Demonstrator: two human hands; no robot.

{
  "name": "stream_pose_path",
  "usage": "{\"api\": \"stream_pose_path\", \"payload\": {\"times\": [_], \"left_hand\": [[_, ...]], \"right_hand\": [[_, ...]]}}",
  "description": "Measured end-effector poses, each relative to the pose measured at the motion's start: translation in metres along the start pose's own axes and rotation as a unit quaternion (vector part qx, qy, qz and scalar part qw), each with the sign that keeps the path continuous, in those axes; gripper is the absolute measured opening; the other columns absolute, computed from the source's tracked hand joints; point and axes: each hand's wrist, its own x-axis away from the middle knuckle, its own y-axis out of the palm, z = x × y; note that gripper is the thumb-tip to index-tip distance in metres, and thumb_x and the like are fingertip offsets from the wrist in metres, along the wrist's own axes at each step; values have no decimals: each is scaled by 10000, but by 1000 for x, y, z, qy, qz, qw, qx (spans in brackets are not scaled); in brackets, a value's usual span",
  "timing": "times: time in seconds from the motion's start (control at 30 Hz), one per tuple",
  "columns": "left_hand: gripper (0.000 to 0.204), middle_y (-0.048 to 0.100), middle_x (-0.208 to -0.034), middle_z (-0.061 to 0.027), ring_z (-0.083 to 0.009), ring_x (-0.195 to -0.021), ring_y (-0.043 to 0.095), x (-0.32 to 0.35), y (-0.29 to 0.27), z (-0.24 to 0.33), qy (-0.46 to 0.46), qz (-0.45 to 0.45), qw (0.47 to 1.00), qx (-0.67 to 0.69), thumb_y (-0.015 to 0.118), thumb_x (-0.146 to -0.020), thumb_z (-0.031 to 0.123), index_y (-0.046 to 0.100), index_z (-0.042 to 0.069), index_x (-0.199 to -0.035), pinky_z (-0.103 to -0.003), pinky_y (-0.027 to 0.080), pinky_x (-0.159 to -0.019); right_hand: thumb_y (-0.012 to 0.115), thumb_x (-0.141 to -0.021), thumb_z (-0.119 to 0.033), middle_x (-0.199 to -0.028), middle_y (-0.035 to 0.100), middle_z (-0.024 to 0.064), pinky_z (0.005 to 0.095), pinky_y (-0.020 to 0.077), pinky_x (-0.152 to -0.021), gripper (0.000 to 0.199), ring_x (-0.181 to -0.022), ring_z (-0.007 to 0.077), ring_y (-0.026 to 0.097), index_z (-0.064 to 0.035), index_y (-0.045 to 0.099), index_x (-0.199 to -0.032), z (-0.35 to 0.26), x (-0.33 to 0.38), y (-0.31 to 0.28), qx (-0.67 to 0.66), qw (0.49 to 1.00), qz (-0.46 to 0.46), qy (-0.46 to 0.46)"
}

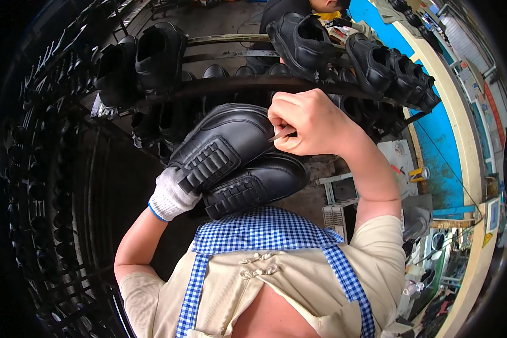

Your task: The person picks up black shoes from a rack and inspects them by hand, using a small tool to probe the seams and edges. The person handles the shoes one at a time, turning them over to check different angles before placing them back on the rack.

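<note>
A pair of black leather shoes is in front of my chest, toes pointing right and away. My left hand (175, 192), in a white knit glove with a blue cuff edge, is closed around the heel end of the upper shoe (235, 135); its fingers are mostly hidden. The lower shoe (267, 179) lies against it, nearer my checked apron (265, 230). My bare right hand (307, 122) is closed in a pinch on a small thin blade (281, 134), whose pointed tip is beside the toe of the upper shoe.
Ahead stands a rack (225, 85) with several black shoes (304, 45) on its tiers. More racks (56, 214) of shoes line the left. At the right runs a blue-topped bench (434, 135) with a pale edge. A person (287, 11) is beyond the rack.
</note>
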Motion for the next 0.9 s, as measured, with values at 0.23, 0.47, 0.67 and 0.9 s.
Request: {"api": "stream_pose_path", "payload": {"times": [0.23,0.47,0.67,0.9], "left_hand": [[565,715,-1132,-127,-329,-950,714,11,12,-10,9,-8,1000,-25,685,-684,60,679,141,-1242,-415,600,-781],[529,706,-1179,-131,-335,-1023,704,7,11,-4,35,18,999,3,652,-699,41,697,128,-1218,-425,586,-862],[583,710,-1139,-138,-335,-990,707,7,8,2,5,40,999,-7,704,-602,88,697,64,-1185,-421,590,-846],[637,711,-1126,-139,-339,-944,714,-6,2,-3,63,27,997,-29,698,-585,69,672,46,-1221,-419,596,-816]], "right_hand": [[655,-634,-1,-662,551,75,302,467,-508,175,-540,214,564,-47,519,-734,10,9,10,-152,987,18,52],[724,-573,-9,-704,559,83,324,460,-485,265,-547,268,590,-48,520,-739,-16,35,18,-38,995,85,24],[676,-651,66,-831,653,41,222,389,-472,217,-508,69,480,-60,531,-753,-21,77,10,-168,962,173,131],[844,-778,-125,-944,669,52,253,447,-494,427,-540,87,542,-109,703,-1180,-50,55,-7,-96,963,183,175]]}}
